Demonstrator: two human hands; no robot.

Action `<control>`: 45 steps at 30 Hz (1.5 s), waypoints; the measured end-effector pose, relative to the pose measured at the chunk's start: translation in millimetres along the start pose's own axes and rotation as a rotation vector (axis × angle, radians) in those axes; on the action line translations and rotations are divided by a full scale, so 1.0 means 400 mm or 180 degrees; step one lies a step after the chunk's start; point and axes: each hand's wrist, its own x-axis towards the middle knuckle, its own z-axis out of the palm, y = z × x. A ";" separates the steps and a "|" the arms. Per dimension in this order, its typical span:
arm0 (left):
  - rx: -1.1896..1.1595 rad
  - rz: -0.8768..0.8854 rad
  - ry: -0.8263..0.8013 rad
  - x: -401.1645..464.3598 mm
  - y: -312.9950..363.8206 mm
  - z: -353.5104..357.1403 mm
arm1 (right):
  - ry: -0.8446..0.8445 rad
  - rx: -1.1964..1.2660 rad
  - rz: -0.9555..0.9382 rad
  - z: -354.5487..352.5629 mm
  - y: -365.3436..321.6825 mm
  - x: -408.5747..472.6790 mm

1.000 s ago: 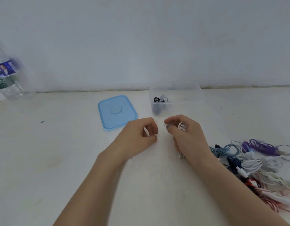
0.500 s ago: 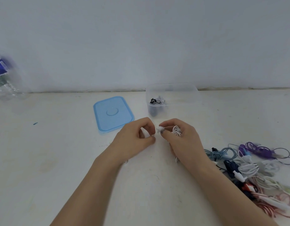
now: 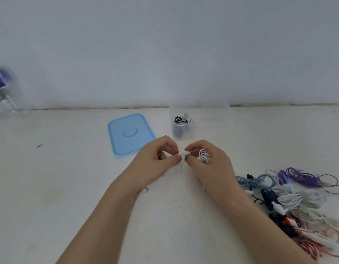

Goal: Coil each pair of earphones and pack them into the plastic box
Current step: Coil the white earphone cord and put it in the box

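White earphones [image 3: 204,156] are wound in loops around the fingers of my right hand [image 3: 210,164], which pinches the white plug end between thumb and forefinger. My left hand [image 3: 157,161] pinches the same cable just left of that plug, fingertips almost touching the right hand's. A white earbud [image 3: 144,191] lies on the table under my left wrist. The clear plastic box [image 3: 218,113] stands behind the hands, open, with coiled black and white earphones [image 3: 183,119] at its left end.
The box's blue lid [image 3: 130,134] lies flat left of the box. A heap of tangled earphones [image 3: 290,199] in blue, purple, white, navy and pink fills the right side. A clear water bottle [image 3: 4,100] stands far left by the wall.
My hands have come together: the left hand closed in on the right and now pinches the cable beside the plug. The view shifted slightly right.
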 end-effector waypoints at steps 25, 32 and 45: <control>-0.0014 0.0067 -0.0120 -0.006 0.004 -0.007 | -0.0069 0.0394 0.0156 -0.007 0.000 0.005; -0.0206 0.0091 -0.0167 -0.008 0.019 -0.004 | -0.0274 0.1224 0.0435 -0.026 -0.017 0.008; -0.0593 -0.0006 -0.0332 -0.017 0.028 -0.015 | -0.0630 0.1631 0.0572 -0.040 -0.024 0.006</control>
